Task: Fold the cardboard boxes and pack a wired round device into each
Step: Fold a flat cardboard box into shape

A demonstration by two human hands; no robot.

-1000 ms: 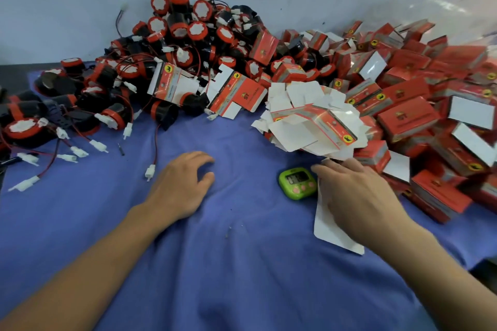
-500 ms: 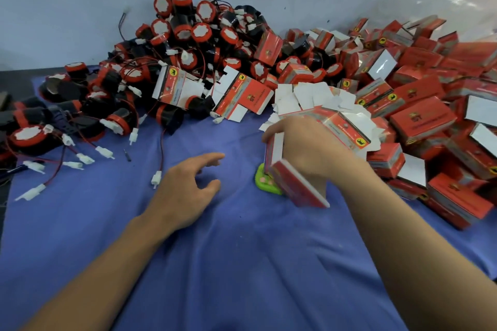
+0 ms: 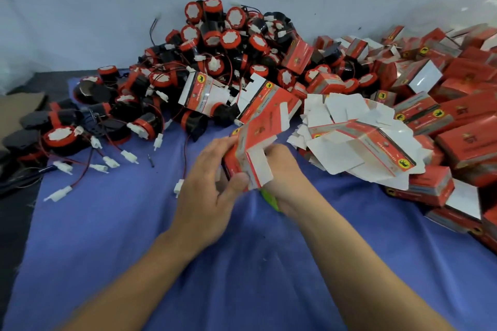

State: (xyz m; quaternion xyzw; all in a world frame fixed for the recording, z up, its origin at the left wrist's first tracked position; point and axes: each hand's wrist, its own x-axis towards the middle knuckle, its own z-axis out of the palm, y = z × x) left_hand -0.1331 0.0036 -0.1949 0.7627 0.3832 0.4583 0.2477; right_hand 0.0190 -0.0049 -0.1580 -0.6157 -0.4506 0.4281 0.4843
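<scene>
A red cardboard box (image 3: 248, 154) with white flaps is held above the blue cloth, partly opened out. My left hand (image 3: 209, 191) grips its left side, thumb on the lower front edge. My right hand (image 3: 282, 172) holds it from the right, behind a white flap. A heap of black-and-red wired round devices (image 3: 215, 56) lies at the back left. Flat unfolded boxes (image 3: 357, 142) are stacked just right of my hands.
Folded red boxes (image 3: 462, 115) are piled along the right side. A green timer (image 3: 270, 197) peeks out under my right wrist. Loose white connectors on red wires (image 3: 118, 161) trail over the blue cloth (image 3: 134, 250). A pale wall stands behind.
My right hand lifted a flat box from the stack and brought it to the middle. My left hand left the cloth and took hold of the box, which is now partly opened.
</scene>
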